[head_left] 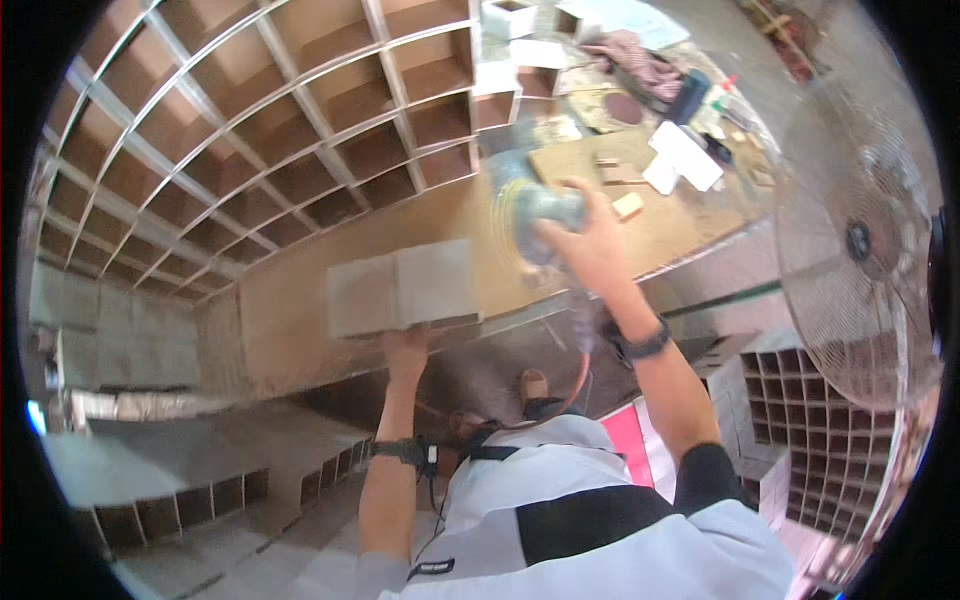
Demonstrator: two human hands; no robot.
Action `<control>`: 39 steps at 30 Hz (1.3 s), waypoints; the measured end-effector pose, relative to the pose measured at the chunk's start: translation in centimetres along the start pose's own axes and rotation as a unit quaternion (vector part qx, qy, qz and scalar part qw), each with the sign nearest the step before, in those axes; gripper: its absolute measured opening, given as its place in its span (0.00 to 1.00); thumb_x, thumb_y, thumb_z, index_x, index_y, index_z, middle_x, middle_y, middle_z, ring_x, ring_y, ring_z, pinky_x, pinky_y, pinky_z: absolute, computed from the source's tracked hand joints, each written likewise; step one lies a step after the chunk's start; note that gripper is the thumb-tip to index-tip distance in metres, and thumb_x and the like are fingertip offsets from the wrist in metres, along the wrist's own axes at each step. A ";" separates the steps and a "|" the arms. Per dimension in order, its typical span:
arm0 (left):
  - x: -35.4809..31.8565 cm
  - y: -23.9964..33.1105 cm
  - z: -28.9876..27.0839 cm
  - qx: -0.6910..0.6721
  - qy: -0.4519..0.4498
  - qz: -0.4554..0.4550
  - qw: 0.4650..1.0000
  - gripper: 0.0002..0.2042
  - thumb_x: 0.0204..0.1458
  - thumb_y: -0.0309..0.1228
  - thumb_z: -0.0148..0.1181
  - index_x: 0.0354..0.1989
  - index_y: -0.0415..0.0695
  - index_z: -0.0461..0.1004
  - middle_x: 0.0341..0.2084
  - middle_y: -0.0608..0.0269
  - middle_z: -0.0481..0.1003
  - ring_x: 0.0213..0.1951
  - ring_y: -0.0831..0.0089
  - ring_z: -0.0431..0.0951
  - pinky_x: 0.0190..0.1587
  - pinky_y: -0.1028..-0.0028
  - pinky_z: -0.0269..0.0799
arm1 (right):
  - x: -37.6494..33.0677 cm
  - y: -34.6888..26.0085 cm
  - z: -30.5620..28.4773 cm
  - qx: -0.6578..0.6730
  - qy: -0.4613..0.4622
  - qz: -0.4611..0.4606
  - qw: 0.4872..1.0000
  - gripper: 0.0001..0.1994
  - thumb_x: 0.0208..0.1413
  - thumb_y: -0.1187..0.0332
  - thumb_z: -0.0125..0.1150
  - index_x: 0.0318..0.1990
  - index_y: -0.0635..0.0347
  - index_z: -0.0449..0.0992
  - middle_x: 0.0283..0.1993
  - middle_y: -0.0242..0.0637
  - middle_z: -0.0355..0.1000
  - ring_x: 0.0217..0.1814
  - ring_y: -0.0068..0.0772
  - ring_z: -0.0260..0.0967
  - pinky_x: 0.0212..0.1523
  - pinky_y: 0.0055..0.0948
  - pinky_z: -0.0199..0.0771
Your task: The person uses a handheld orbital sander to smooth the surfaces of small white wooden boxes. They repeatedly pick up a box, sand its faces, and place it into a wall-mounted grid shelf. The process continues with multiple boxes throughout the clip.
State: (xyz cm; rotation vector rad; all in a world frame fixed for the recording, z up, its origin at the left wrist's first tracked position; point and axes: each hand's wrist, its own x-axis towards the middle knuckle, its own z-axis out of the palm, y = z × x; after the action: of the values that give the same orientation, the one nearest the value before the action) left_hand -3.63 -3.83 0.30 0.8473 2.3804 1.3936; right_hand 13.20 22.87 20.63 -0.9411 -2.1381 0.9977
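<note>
My right hand (590,245) grips a round orbital sander (550,212) from above, fingers wrapped about its grey-green body. Motion smears the tool, and a yellowish rim shows at its left side. From it an orange hose (583,375) hangs down past the bench edge. With my left hand (405,352) I hold the near edge of a pale grey box (365,295), whose top shows a seam down the middle. Part of the left hand's fingers is hidden under or behind that edge. Sander and box are apart.
Stacked open compartment boxes (330,100) rise behind the brown workbench (275,330). A small yellow block (627,206), white pieces (683,160) and a crumpled cloth (640,65) lie at the right. A large caged fan (860,240) stands beside the bench; more compartment boxes (820,430) stand below it.
</note>
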 end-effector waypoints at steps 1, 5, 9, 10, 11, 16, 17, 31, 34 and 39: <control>0.0 0.2 -0.5 0.020 -0.020 -0.013 1.000 0.17 0.52 0.34 0.63 0.46 0.37 0.77 0.45 0.49 0.79 0.49 0.48 0.76 0.53 0.58 0.70 | -1.3 0.6 -0.9 0.102 0.009 0.037 0.994 0.28 0.50 0.64 0.68 0.60 0.56 0.69 0.49 0.45 0.71 0.45 0.42 0.72 0.47 0.39 0.75; 0.7 2.3 -2.3 -0.090 -0.006 -0.008 0.996 0.15 0.45 0.32 0.65 0.40 0.35 0.79 0.36 0.46 0.80 0.39 0.51 0.79 0.45 0.63 0.73 | -6.3 2.3 -3.1 0.361 0.143 0.144 0.910 0.22 0.59 0.64 0.58 0.60 0.58 0.67 0.46 0.38 0.71 0.41 0.29 0.71 0.34 0.28 0.75; -0.3 2.4 -4.6 -0.096 -0.034 -0.114 0.988 0.16 0.45 0.27 0.62 0.41 0.31 0.76 0.33 0.50 0.79 0.37 0.66 0.79 0.43 0.69 0.72 | -8.9 8.6 -2.3 0.549 0.135 0.207 0.799 0.19 0.64 0.54 0.52 0.52 0.58 0.69 0.43 0.37 0.72 0.36 0.33 0.70 0.29 0.31 0.73; -0.1 4.5 -5.3 -0.133 -0.020 -0.119 0.984 0.15 0.46 0.27 0.61 0.42 0.31 0.76 0.34 0.52 0.79 0.38 0.67 0.78 0.43 0.70 0.72 | -9.7 9.5 -2.6 0.558 0.095 0.178 0.805 0.26 0.63 0.50 0.48 0.59 0.61 0.66 0.47 0.40 0.73 0.40 0.35 0.73 0.36 0.32 0.76; -0.1 6.9 -6.1 -0.169 -0.007 -0.124 0.978 0.15 0.47 0.26 0.61 0.43 0.31 0.76 0.36 0.54 0.79 0.39 0.68 0.78 0.44 0.70 0.72 | -10.2 10.3 -2.2 0.559 0.146 0.211 0.789 0.26 0.63 0.49 0.48 0.58 0.61 0.67 0.45 0.40 0.72 0.38 0.34 0.72 0.35 0.32 0.75; -0.1 6.7 -9.5 -0.360 0.071 -0.166 0.915 0.18 0.51 0.22 0.57 0.51 0.38 0.71 0.43 0.61 0.76 0.44 0.69 0.76 0.47 0.70 0.72 | -10.7 11.0 -1.5 0.691 0.082 0.209 0.687 0.26 0.58 0.47 0.55 0.53 0.60 0.69 0.41 0.38 0.70 0.30 0.32 0.67 0.28 0.30 0.73; 0.1 5.1 -10.2 -0.340 0.073 -0.166 0.923 0.21 0.52 0.22 0.57 0.56 0.40 0.67 0.46 0.61 0.74 0.45 0.67 0.76 0.47 0.67 0.73 | -10.5 11.1 -0.9 0.677 0.118 0.219 0.693 0.26 0.57 0.47 0.57 0.52 0.60 0.69 0.39 0.37 0.69 0.28 0.31 0.66 0.24 0.27 0.70; -1.6 0.7 -3.2 0.396 -0.244 0.042 0.884 0.20 0.48 0.33 0.58 0.46 0.31 0.76 0.43 0.34 0.76 0.50 0.42 0.76 0.52 0.56 0.71 | -10.4 16.5 -0.9 0.532 0.128 0.251 0.799 0.23 0.61 0.47 0.51 0.49 0.58 0.73 0.41 0.36 0.73 0.35 0.32 0.72 0.33 0.33 0.74; -2.1 -2.2 1.3 0.211 -0.047 -0.034 0.976 0.18 0.46 0.34 0.60 0.38 0.28 0.77 0.39 0.32 0.77 0.44 0.39 0.77 0.48 0.55 0.73 | -10.1 12.7 -2.0 0.486 0.120 0.380 0.778 0.26 0.59 0.44 0.53 0.54 0.56 0.72 0.48 0.36 0.72 0.48 0.34 0.70 0.42 0.37 0.74; -0.8 6.3 4.8 0.079 0.267 -0.105 0.955 0.11 0.44 0.26 0.58 0.34 0.30 0.77 0.32 0.33 0.76 0.40 0.37 0.77 0.45 0.48 0.72 | -7.0 13.6 -1.1 0.551 0.114 0.294 0.772 0.27 0.59 0.42 0.51 0.52 0.56 0.71 0.40 0.35 0.72 0.28 0.28 0.69 0.23 0.24 0.68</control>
State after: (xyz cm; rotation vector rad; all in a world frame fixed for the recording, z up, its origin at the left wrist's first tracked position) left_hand 1.59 1.43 3.20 0.2433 2.9065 1.5017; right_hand 22.77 24.11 8.63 -0.9820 -0.6966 1.9673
